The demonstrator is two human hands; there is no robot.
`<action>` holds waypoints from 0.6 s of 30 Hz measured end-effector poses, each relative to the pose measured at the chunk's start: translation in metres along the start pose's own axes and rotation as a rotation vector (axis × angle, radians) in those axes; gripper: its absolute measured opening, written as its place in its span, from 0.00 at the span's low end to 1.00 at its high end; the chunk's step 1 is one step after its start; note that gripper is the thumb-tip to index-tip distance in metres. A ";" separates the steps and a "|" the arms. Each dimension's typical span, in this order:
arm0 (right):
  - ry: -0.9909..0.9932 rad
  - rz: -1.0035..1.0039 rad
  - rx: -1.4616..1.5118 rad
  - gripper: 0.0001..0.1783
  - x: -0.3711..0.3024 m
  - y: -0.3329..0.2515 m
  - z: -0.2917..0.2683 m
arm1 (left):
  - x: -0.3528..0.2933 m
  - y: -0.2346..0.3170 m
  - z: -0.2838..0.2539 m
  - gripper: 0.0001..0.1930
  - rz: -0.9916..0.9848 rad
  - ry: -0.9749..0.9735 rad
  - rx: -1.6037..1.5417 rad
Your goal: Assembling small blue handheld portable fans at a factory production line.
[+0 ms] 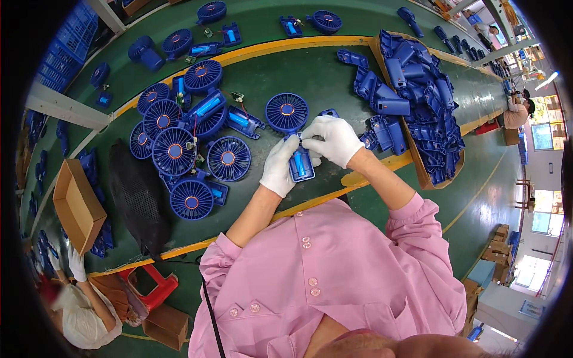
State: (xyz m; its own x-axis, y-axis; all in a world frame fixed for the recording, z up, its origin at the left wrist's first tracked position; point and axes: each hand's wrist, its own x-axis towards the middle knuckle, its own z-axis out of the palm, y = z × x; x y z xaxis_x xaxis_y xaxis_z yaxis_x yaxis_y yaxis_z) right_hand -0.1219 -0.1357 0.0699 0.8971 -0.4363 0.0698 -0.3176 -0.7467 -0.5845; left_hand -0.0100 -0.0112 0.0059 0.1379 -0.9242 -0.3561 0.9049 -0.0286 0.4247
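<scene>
A blue handheld fan [287, 112] lies before me with its round grille pointing away. Its opened handle [302, 165] shows a light-blue battery cell inside. My left hand [280, 166], in a white glove, is closed around the left side of this handle. From the right, my gloved right hand [333, 141] reaches over the handle's upper end near the fan head. Its thumb and fingertips are pinched together there, and whatever they hold is too small to make out. Just behind the right fingers, a blue casing piece [328, 113] is partly hidden.
Several blue fans [173, 151] with open handles are heaped at left. A black mesh bag [136, 200] and an open cardboard box [79, 206] lie beyond them. Right of me, a carton [425, 173] overflows with blue handle covers [412, 89]. A co-worker's gloved hand [77, 264] shows lower left.
</scene>
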 end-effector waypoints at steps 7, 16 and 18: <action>-0.001 -0.188 -0.235 0.06 0.009 -0.003 0.001 | -0.001 0.000 0.000 0.16 0.007 -0.022 0.050; -0.015 -0.315 -0.391 0.04 0.010 -0.006 0.006 | -0.005 0.001 0.001 0.16 0.043 0.001 0.144; -0.026 -0.295 -0.385 0.05 0.007 -0.005 0.011 | -0.004 -0.002 0.001 0.15 0.052 0.023 0.145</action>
State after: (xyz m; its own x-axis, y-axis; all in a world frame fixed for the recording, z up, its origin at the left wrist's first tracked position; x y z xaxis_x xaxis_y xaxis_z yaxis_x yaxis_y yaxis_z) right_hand -0.1109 -0.1296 0.0649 0.9717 -0.1690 0.1649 -0.1347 -0.9703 -0.2010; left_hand -0.0133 -0.0078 0.0076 0.1938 -0.9169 -0.3488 0.8286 -0.0373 0.5585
